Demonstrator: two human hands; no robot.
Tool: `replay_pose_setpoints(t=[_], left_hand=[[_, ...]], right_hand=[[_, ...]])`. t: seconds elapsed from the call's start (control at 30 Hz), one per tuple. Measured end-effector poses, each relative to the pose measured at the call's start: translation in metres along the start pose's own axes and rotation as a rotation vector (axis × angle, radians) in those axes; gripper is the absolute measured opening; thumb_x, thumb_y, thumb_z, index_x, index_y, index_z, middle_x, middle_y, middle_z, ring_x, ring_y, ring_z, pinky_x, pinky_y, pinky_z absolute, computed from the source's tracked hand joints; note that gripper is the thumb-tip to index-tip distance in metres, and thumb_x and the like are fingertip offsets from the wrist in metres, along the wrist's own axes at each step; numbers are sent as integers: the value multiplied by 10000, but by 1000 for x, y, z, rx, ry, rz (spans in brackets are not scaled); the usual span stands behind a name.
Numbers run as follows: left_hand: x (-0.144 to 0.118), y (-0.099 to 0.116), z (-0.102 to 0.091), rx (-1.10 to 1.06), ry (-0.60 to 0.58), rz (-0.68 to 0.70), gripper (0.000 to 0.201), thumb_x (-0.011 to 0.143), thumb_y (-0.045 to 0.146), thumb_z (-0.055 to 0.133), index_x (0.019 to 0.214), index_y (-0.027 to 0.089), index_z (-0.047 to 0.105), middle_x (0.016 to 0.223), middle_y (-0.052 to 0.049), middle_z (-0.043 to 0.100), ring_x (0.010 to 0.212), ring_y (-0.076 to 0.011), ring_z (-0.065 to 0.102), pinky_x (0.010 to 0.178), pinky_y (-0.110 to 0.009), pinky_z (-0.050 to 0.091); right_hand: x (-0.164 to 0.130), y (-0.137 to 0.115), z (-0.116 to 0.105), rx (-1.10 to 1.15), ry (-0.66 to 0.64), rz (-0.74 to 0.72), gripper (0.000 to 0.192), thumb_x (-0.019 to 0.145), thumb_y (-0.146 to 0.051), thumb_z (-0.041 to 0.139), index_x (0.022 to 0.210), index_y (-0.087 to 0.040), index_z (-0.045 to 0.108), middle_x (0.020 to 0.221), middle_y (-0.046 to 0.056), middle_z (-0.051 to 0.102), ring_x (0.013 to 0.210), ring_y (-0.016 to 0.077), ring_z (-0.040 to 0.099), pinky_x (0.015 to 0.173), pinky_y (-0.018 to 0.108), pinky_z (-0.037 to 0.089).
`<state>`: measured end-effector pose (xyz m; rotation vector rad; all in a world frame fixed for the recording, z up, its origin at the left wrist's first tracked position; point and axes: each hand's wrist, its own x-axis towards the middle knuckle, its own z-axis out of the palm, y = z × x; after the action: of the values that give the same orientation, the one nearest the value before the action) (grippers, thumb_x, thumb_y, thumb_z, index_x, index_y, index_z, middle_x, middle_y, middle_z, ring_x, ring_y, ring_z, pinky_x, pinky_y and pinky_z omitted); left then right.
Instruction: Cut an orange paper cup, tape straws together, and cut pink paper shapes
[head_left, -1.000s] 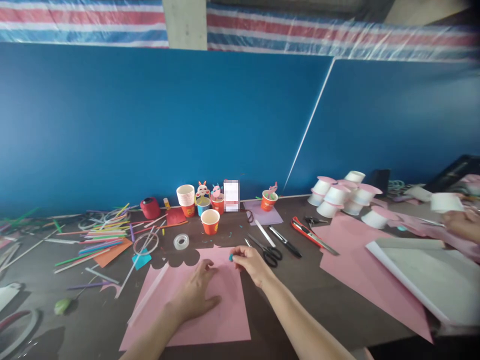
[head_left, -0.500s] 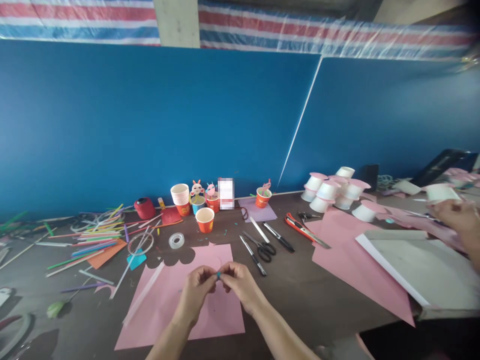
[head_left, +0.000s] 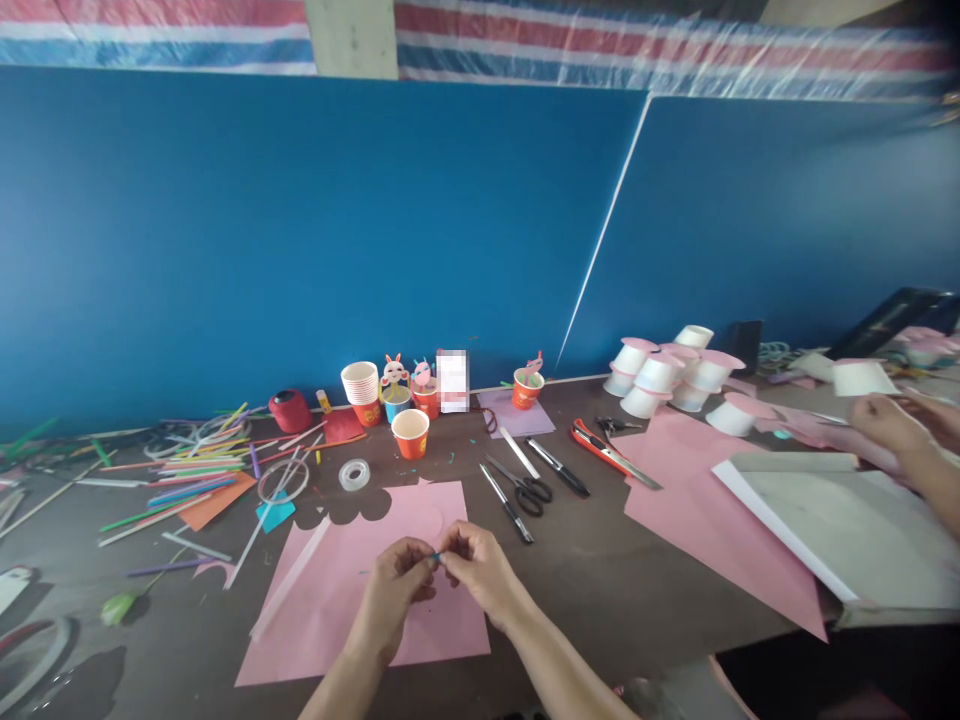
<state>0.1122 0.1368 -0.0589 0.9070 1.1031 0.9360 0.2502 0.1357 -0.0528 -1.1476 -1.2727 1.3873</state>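
Note:
Between the fingertips of both my hands is a tiny blue-green piece point(head_left: 435, 556), too small to tell whether it is paper or something else. My left hand point(head_left: 403, 580) pinches it from the left, and my right hand point(head_left: 474, 562) pinches it from the right. Both are held over a pink sheet of paper point(head_left: 337, 620) whose far edge has round cut-outs. On the sheet's left side lies a pale strip point(head_left: 289, 580). Just right of my right hand are a pen point(head_left: 506, 505) and black-handled scissors point(head_left: 529, 490).
Behind the sheet stand an orange paper cup point(head_left: 410, 440) and a tape roll point(head_left: 354, 475). Colourful sticks point(head_left: 187, 485) lie left. A box cutter point(head_left: 611, 455), stacked white cups point(head_left: 652, 380) and another pink sheet point(head_left: 720, 530) are right. Another person's hands point(head_left: 892, 420) work at far right.
My hands stay nearly in place, with the fingers shifting slightly around the blue-green piece. The other person's hands at the far right have moved a little left.

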Motion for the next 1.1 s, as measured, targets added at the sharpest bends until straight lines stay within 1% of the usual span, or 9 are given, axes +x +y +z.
replay_pose_setpoints(t=[0.17,0.27,0.37,0.47,0.67,0.83,0.9,1.0,1.1], left_hand=[[-6,6,1,-172,-42,-93,128,626,221,629,697,167,537,637,31,514,573,-66,473,520,-175,404],[-9,8,0,-219,-65,-145,134,618,198,637,714,165,549,640,26,526,573,-65,479,530,-178,408],[-10,9,0,-249,-71,-171,131,634,196,624,740,159,557,663,9,544,599,-74,494,554,-194,419],[-11,9,-1,-236,-70,-164,112,666,238,602,710,145,557,661,2,542,588,-68,485,552,-190,412],[-9,9,-2,-203,-63,-161,89,632,196,608,679,154,545,619,21,521,569,-67,473,524,-177,391],[-10,11,-1,-215,-46,-196,139,653,282,595,672,153,545,618,8,533,575,-79,485,524,-188,396],[-10,12,1,-192,-46,-193,149,643,281,609,666,150,543,609,10,523,567,-75,475,519,-184,393],[-11,12,2,-151,-44,-160,150,602,235,642,673,157,536,602,28,506,559,-69,465,509,-174,390],[-11,11,3,-106,-6,-91,171,599,241,644,699,170,525,627,35,516,568,-75,483,508,-181,404]], right_hand=[[-3,-3,-1,-105,-13,-38,60,674,-120,489,671,-156,536,533,-34,492,511,84,455,496,182,349],[-4,-4,-2,-170,0,-70,93,663,-95,473,667,-158,542,543,-29,505,527,89,460,507,185,342],[-5,-6,-2,-188,10,-87,116,660,-84,457,670,-160,543,542,-30,505,522,89,453,498,184,330],[-6,-8,-1,-188,9,-104,120,660,-84,449,662,-160,542,553,-30,504,525,87,446,502,183,328],[-8,-12,0,-193,2,-124,134,644,-67,439,643,-155,540,562,-32,489,531,81,424,504,176,320],[-8,-11,0,-173,-1,-135,125,646,-74,447,642,-155,542,581,-26,499,549,85,434,519,180,331],[-8,-11,0,-169,1,-136,122,648,-76,453,640,-156,544,576,-29,492,542,83,430,515,181,329],[-8,-11,0,-142,3,-102,98,655,-97,474,649,-156,552,564,-28,496,535,87,451,513,186,342],[-9,-13,-1,-4,-24,-9,73,674,-141,495,705,-148,561,575,-20,522,537,100,499,527,205,384]])
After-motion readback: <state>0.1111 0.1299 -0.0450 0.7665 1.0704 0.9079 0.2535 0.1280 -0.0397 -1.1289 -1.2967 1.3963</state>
